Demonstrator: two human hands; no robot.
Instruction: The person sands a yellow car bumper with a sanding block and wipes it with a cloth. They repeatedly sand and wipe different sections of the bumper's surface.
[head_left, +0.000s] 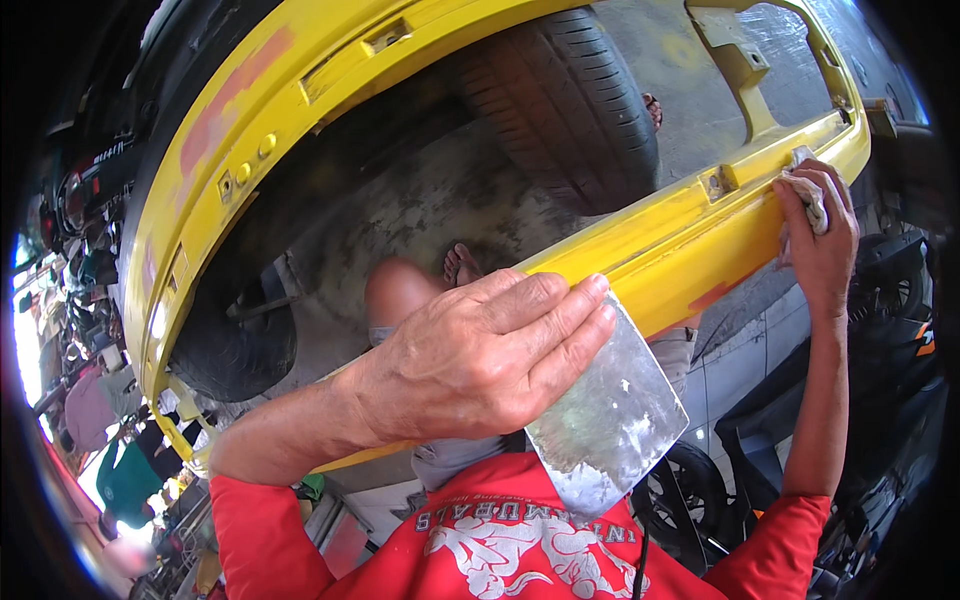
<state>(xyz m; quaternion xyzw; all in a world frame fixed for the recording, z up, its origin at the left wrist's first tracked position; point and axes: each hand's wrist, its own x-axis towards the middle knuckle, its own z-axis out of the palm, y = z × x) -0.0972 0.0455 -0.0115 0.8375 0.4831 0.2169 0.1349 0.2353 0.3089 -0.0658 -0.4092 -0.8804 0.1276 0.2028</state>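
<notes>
A yellow car bumper [700, 262] runs across in front of me, its surface scuffed, with reddish patches. My left hand [480, 350] grips a flat, squarish grey plate [612, 405] by its upper left edge, fingers pressed together over it. Whitish and dark smears mark the plate's face, and its held edge is hidden under my fingers. At the right end of the bumper, my right hand [822, 225] is closed around a crumpled, pale cloth [810, 203]. That cloth lies against the yellow surface, its inner folds covered by my fingers.
Within the bumper's curve stands a black tyre [570, 105] on the stained grey floor [360, 205]. Another dark tyre [235, 345] lies at the left. A motorcycle wheel [690, 495] and dark bodywork [775, 415] are at the lower right. Clutter fills the far left.
</notes>
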